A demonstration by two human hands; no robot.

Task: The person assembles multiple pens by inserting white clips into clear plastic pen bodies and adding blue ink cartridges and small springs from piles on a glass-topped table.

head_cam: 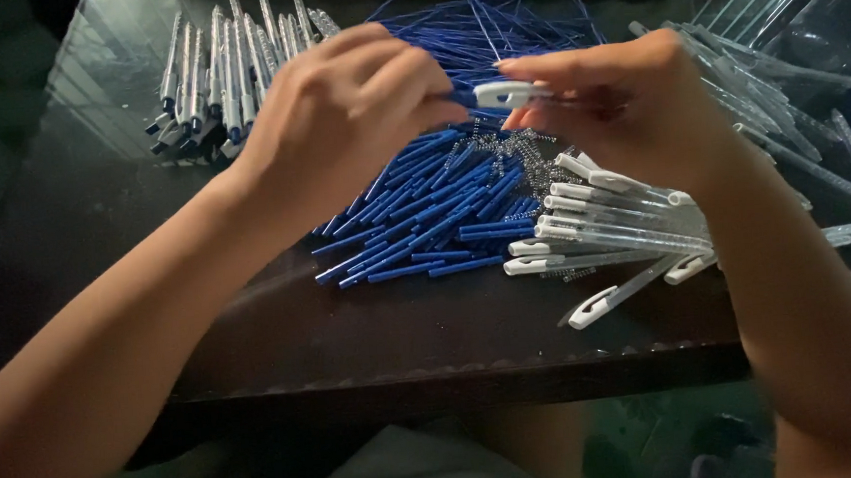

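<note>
Together gripping one white-capped pen barrel (pixel 505 93): right hand (pixel 624 99) fingers pinching it steady, left hand (pixel 349 111) fingertips closed at its end, above blue refills (pixel 425 224), springs (pixel 504 155) near for reach.

Glossy plastic pen barrels (pixel 621 222), metal springs (pixel 514 155) (shiny coils), dark polished tabletop (pixel 402 339).

dark glossy table (pixel 373 341) with a scalloped front edge, its top reflecting pale light at the far corners. surroundings dim; floor below in shadow, indistinct.
</note>
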